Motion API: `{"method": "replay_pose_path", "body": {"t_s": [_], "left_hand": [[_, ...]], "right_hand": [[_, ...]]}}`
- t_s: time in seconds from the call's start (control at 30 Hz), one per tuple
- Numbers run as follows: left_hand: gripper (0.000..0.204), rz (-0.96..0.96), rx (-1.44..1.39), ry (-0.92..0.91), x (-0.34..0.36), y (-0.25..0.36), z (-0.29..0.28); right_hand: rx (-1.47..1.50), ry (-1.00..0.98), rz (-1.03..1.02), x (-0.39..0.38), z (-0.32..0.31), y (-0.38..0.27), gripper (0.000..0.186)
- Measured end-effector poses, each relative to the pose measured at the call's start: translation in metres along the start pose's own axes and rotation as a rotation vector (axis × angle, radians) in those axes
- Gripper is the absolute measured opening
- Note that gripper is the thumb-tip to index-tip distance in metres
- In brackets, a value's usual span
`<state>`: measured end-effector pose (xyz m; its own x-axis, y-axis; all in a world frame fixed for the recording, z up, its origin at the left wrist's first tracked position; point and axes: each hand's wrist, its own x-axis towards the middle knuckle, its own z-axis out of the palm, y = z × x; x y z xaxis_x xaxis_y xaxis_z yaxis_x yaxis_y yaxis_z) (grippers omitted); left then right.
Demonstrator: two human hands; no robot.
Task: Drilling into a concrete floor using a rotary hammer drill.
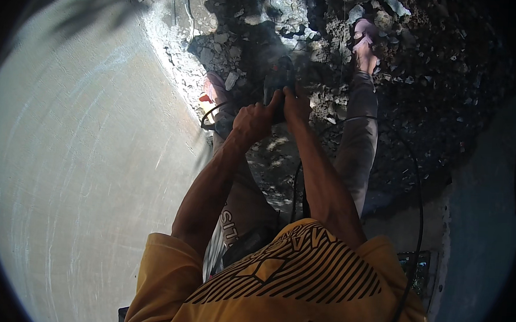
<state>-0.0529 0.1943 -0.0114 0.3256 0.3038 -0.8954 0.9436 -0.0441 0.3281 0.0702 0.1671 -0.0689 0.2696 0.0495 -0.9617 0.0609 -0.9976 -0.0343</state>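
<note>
Evidently both hands were closed on one thing: the left hand (253,123) and the right hand (296,107) met around the near end of a dark tool (278,80), though shadow hid exactly how the fingers wrapped it. The tool lay just beyond the knuckles, pointing away from the body, between the shins and above the rubble (325,103). Working it well, I judged, called for a firm grip from both sides, wrists steady, and its far end kept clear of the left foot (214,86), which was near. Further out, a black cable (418,187) deserved watching, lest it snag a leg.
</note>
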Motion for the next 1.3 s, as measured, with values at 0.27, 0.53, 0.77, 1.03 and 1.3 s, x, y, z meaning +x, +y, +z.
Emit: {"method": "replay_pose_path", "body": {"t_s": [0.27,0.53,0.77,1.03,1.3], "left_hand": [[0.088,-0.005,0.042,-0.067,0.001,-0.001,-0.005],[0.095,-0.009,0.024,-0.090,0.000,0.005,0.000],[0.095,0.037,0.111,-0.065,-0.003,0.000,0.012],[0.091,0.085,0.170,-0.036,-0.007,-0.005,0.022],[0.080,0.073,0.240,-0.094,-0.018,-0.010,0.036]], "right_hand": [[0.091,-0.031,0.040,-0.006,0.000,-0.002,0.059],[0.089,-0.028,-0.007,0.007,0.002,0.021,0.058],[0.212,-0.073,0.067,0.000,0.003,0.029,0.059],[0.346,-0.086,0.040,0.003,0.012,0.054,0.058],[0.430,-0.085,-0.013,0.002,0.026,0.076,0.057]]}}
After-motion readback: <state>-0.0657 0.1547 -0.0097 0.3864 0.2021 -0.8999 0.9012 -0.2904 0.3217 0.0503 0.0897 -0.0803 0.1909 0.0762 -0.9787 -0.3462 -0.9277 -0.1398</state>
